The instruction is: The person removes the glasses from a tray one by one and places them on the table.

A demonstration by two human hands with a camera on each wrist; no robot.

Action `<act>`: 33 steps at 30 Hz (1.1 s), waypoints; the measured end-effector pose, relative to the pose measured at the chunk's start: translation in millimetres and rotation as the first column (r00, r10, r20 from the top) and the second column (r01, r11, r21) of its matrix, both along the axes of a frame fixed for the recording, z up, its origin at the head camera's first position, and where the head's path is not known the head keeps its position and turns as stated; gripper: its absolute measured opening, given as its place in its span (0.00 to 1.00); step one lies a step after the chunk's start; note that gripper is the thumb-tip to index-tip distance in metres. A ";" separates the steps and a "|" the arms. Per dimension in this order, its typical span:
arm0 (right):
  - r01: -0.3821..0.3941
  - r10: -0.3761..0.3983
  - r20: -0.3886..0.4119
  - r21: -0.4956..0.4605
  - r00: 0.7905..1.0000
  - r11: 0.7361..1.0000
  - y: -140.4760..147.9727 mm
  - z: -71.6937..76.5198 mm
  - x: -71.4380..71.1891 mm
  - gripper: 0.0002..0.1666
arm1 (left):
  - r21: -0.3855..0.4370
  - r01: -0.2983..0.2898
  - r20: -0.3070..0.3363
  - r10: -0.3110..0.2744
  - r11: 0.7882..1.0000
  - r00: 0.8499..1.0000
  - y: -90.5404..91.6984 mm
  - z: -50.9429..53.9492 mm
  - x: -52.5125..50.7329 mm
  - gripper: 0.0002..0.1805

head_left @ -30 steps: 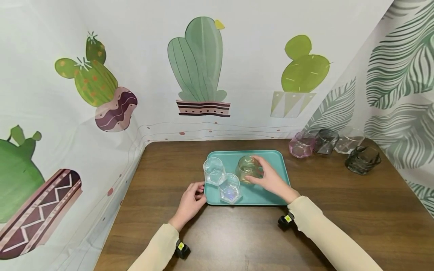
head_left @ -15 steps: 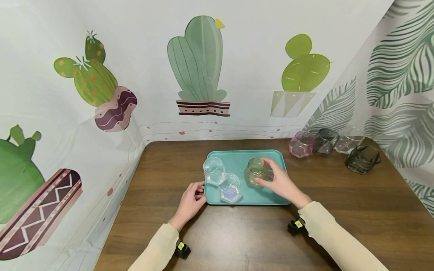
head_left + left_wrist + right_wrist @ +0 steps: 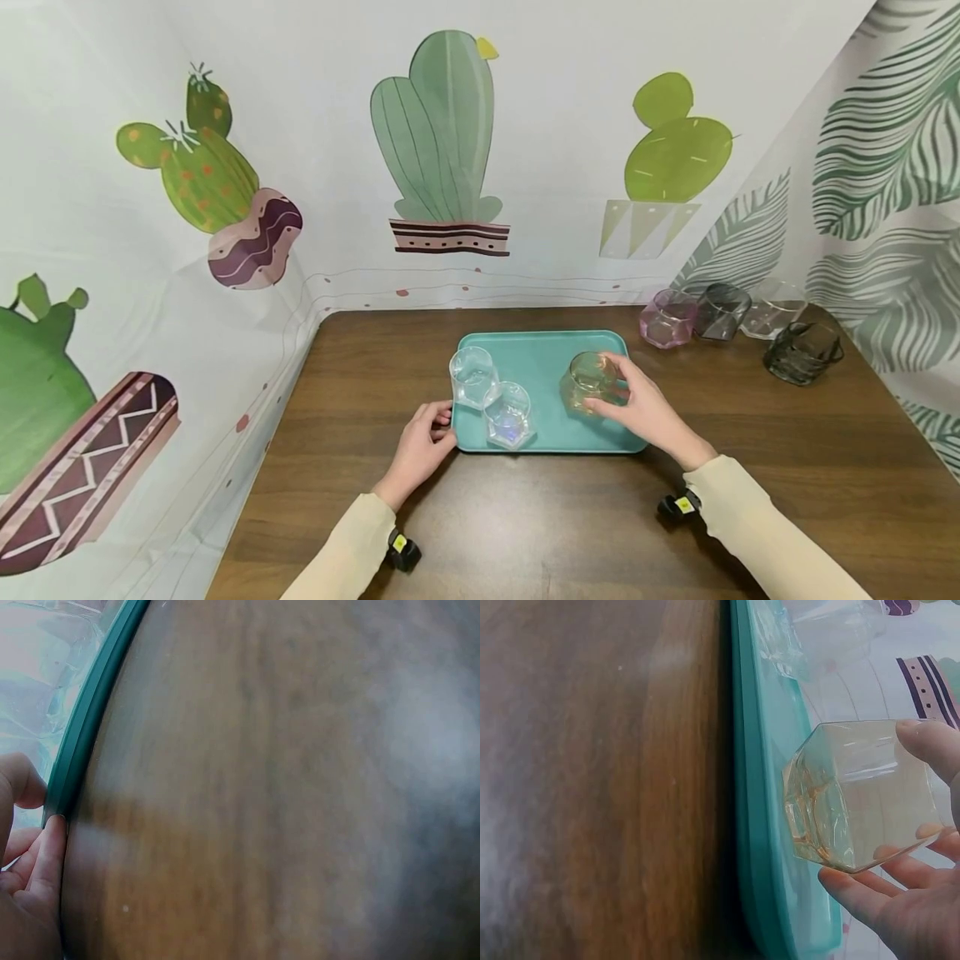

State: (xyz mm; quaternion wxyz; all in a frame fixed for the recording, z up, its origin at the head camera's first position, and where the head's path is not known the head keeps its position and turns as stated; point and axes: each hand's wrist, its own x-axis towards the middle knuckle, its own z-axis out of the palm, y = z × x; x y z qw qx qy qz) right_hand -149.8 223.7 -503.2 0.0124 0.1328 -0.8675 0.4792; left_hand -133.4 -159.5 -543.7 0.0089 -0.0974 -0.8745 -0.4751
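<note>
My right hand [image 3: 651, 410] holds a yellowish, faceted drinking glass [image 3: 587, 383] upright over the right part of the teal tray [image 3: 555, 442]. In the right wrist view, the thumb lies on one side of this glass [image 3: 870, 780] and the fingers on the other. Whether its base touches the tray is unclear. At the tray's left edge, my left hand [image 3: 420, 446] grips the rim, with curled fingertips close against it in the left wrist view. Two clear glasses, a rear one [image 3: 472, 379] and a front one [image 3: 509, 417], stand close together at the tray's left end.
On the brown wooden table [image 3: 510, 525], a pink glass [image 3: 668, 319], a grey glass [image 3: 722, 312], a clear glass [image 3: 772, 310] and a dark glass [image 3: 802, 354] stand at the back right. Behind the table hangs a white cloth [image 3: 555, 150] printed with cacti.
My right hand has moved to the right and slightly toward me, carrying the yellowish glass from mid-tray to the tray's right part. The left hand and the clear glasses have stayed put.
</note>
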 end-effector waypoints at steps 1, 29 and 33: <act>0.001 -0.001 0.001 0.002 1.000 1.000 1.9 0.2 0.9 0.47 | -0.004 -0.001 0.004 0.001 1.000 1.000 -0.1 0.0 0.2 0.26; 0.132 -0.132 -0.045 -0.004 0.990 0.991 62.6 18.2 29.5 0.43 | 0.003 -0.006 0.020 0.006 1.000 1.000 0.1 1.0 -0.6 0.26; 0.152 -0.154 -0.071 -0.023 0.986 0.988 74.4 18.0 31.5 0.43 | -0.001 -0.002 0.016 0.002 1.000 1.000 0.2 0.6 0.1 0.26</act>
